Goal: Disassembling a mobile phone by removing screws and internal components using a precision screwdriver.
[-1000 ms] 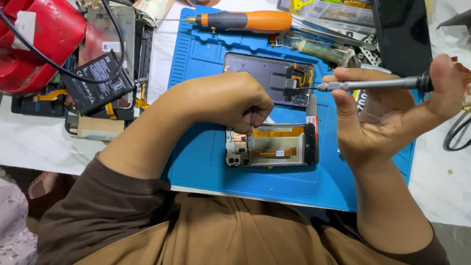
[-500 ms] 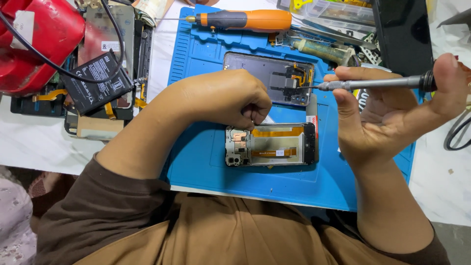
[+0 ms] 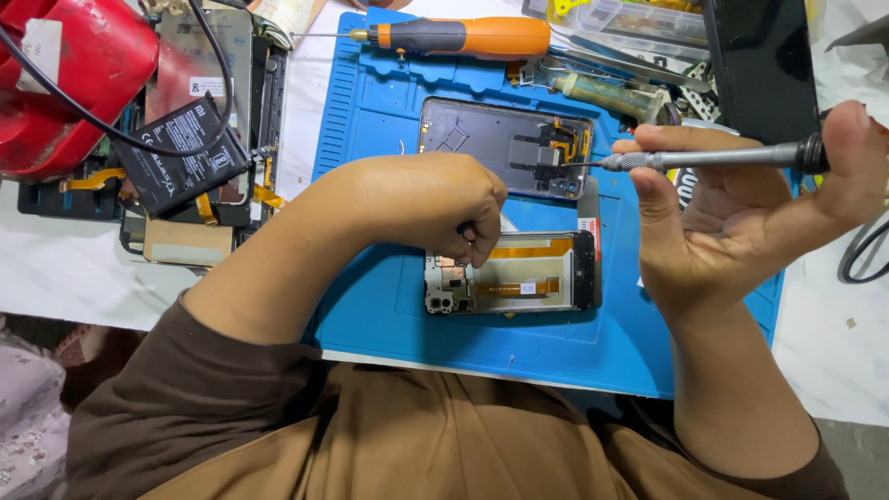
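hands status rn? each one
Left hand: closed in a fist, fingertips pinching at the opened phone frame; what it grips cannot be told.
Right hand: holding a precision screwdriver.

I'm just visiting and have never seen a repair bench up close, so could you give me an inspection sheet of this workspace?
Surface: blue work mat on a white table.
Job's things: opened phone frame with orange flex strips; phone back cover lying above it; thin metal screwdriver.
Clutter: orange electric screwdriver, black battery on stacked phone parts, syringe-like tube, red device, dark screen panel.
Hands: left hand fisted, fingertips pinching at the frame's left end; right hand grips the screwdriver level, tip toward the back cover.
Cables: black cable across the red device; black loop at the right edge.
Surroundings: brown sleeves and clothing; patterned fabric lower left.
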